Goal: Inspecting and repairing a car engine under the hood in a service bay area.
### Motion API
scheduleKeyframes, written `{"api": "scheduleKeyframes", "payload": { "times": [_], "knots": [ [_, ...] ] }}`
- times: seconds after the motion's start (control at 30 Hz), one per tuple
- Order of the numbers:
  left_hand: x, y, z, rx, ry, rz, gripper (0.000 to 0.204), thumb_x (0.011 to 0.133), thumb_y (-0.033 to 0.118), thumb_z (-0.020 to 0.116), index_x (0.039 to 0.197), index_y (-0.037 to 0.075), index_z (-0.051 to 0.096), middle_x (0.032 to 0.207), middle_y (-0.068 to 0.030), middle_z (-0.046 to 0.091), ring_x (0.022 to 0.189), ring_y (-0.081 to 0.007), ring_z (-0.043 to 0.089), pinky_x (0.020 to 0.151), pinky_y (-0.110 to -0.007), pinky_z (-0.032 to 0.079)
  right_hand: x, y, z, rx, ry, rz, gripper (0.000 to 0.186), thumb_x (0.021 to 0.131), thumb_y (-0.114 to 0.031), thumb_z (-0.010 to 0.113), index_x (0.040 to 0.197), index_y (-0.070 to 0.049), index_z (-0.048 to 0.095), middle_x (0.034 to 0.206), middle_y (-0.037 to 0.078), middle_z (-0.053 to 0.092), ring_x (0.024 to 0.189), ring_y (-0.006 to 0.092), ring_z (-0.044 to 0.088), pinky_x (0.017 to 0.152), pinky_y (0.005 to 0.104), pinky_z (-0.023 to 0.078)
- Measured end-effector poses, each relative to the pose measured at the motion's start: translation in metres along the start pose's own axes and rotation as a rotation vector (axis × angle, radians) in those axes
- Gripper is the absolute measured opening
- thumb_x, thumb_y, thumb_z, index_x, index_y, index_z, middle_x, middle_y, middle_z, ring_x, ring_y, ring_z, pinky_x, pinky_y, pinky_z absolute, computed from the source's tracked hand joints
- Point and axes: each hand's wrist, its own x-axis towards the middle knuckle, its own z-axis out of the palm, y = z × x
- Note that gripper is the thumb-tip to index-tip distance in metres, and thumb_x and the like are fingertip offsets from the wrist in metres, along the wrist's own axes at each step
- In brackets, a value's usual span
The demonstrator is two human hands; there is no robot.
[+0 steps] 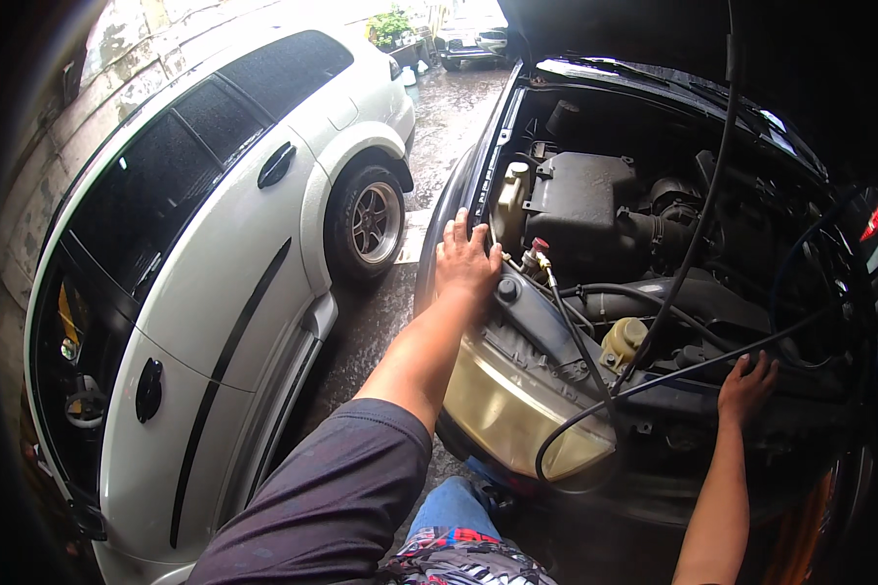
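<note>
My left hand (466, 257) rests with fingers apart on the left edge of the open engine bay of a dark car, beside a translucent tank (511, 203). Near it are a fitting with a red knob (539, 246) and thin hoses (572, 322). My right hand (747, 388) lies with fingers spread at the front edge of the bay, by a black hose (767, 341). A black engine cover (578, 190) fills the upper bay. A cream reservoir with a cap (622, 343) sits between my hands, above the yellowed headlight (502, 409).
A white SUV (224, 322) stands close along the left, with wet ground (356, 370) between the cars. The raised hood (615, 29) hangs overhead. Farther back are another parked car (470, 44) and a plant (388, 24). A red tail light (873, 222) shows at right.
</note>
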Motion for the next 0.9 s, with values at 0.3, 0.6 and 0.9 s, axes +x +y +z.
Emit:
{"api": "scheduleKeyframes", "payload": {
  "times": [0.3, 0.6, 0.9],
  "knots": [
    [-0.0010, 0.0030, -0.0041, -0.008, -0.022, -0.011, 0.048, 0.091, 0.042, 0.057, 0.132, 0.018, 0.054, 0.155, -0.0134, 0.028, 0.141, -0.0342, 0.030, 0.112, -0.048, 0.032, 0.0003, 0.0003, 0.0005, 0.005, 0.021, -0.011, 0.047, 0.100, -0.038, 0.049, 0.135, -0.007, 0.054, 0.146, 0.025, 0.041, 0.135, 0.0405, 0.041, 0.112, 0.0486, 0.035],
    [-0.0008, 0.0031, -0.0029, 0.004, -0.024, -0.014, 0.048, 0.091, 0.042, 0.057, 0.132, 0.018, 0.054, 0.155, -0.0130, 0.027, 0.141, -0.0339, 0.030, 0.112, -0.047, 0.033, 0.0003, 0.0015, 0.0019, -0.002, 0.028, -0.012, 0.047, 0.100, -0.038, 0.050, 0.136, -0.007, 0.054, 0.147, 0.025, 0.041, 0.136, 0.0406, 0.041, 0.111, 0.0488, 0.036],
    [-0.0009, 0.0009, -0.0001, 0.012, -0.001, 0.001, 0.048, 0.091, 0.042, 0.057, 0.132, 0.018, 0.053, 0.155, -0.0133, 0.028, 0.140, -0.0337, 0.031, 0.110, -0.047, 0.033, 0.0004, 0.0019, 0.0032, 0.023, 0.018, 0.003, 0.048, 0.100, -0.038, 0.050, 0.137, -0.007, 0.053, 0.148, 0.025, 0.039, 0.137, 0.0409, 0.039, 0.113, 0.0492, 0.034]
  ]
}}
